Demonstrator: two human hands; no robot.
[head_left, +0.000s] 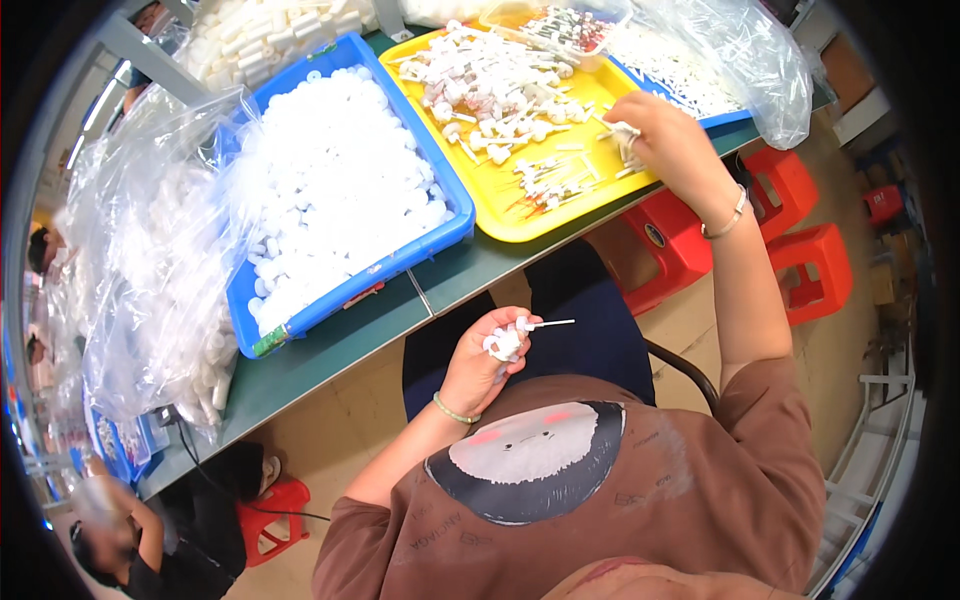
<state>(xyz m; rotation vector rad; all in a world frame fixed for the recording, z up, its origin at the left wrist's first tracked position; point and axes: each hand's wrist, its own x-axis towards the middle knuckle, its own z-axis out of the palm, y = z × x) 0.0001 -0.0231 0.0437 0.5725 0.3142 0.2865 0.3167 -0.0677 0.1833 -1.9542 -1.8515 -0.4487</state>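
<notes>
Above the lap, left hand (478, 365) pinches one pump nozzle (512, 338); right hand's (668, 138) grip unclear.

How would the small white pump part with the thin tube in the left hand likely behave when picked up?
Probably very light: the left hand pinches the white pump part with fingertips only. Its thin tube sticks out straight, so it seems fairly stiff, though perhaps bendable. Its uneven shape likely keeps it from rolling far, as the similar pieces scattered in the yellow tray suggest.

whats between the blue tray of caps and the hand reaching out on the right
The yellow tray, strewn with white pump parts; the right hand reaches over its far edge, beyond the blue tray. The head view shows this.
</notes>
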